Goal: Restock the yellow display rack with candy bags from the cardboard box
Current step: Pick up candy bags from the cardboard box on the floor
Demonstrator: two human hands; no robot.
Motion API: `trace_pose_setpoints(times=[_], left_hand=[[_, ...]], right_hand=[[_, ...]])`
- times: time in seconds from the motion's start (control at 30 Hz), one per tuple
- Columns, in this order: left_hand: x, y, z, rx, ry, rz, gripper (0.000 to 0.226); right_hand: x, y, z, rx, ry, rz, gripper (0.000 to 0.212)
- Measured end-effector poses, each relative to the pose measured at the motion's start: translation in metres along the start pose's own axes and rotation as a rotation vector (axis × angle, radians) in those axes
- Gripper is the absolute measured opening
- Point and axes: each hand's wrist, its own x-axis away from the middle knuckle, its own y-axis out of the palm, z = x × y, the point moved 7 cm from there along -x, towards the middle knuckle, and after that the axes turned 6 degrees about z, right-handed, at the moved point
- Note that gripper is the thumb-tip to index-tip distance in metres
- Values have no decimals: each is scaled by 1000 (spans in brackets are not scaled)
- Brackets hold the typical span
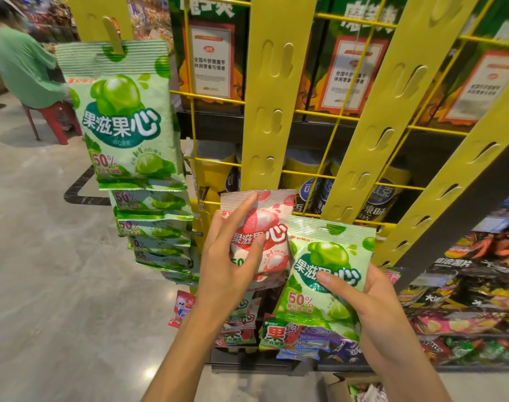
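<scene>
My left hand [230, 256] grips a pink lychee candy bag [272, 224] in front of the yellow display rack [272, 91]. Just right of it, my right hand [369, 300] holds a green candy bag [325, 262], thumb across its front. The two bags overlap slightly. A column of green candy bags [128, 120] hangs on the rack's left strip. The middle and right strips have bare hooks. The cardboard box [338, 385] shows at the bottom edge, with bags inside.
A black shelf [464, 300] with mixed snack packs stands at the right. More candy bags [279, 332] hang low on the rack. At the far left a person in green sits on a red stool [51, 118]. Grey floor spreads to the left.
</scene>
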Motion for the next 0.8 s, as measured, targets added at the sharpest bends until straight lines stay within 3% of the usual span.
trace_pose_setpoints(times=[0.2,0.33,0.47,0.57,0.8], left_hand=[[-9,4,3,-26,-16,-42,60],[-7,7,-2,-43,-47,-86,61],[-4,9,-6,-69,-55,-105,61],[-5,8,-4,-51,-22,-102,60],[-3,4,-7,-72,-2,-98,57]], right_hand=[[1,-1,0,-12,0,-2,59],[0,-3,1,-6,4,3,44],[1,0,2,3,6,-9,54],[0,0,3,9,17,-2,44],[0,3,3,23,34,4,42]])
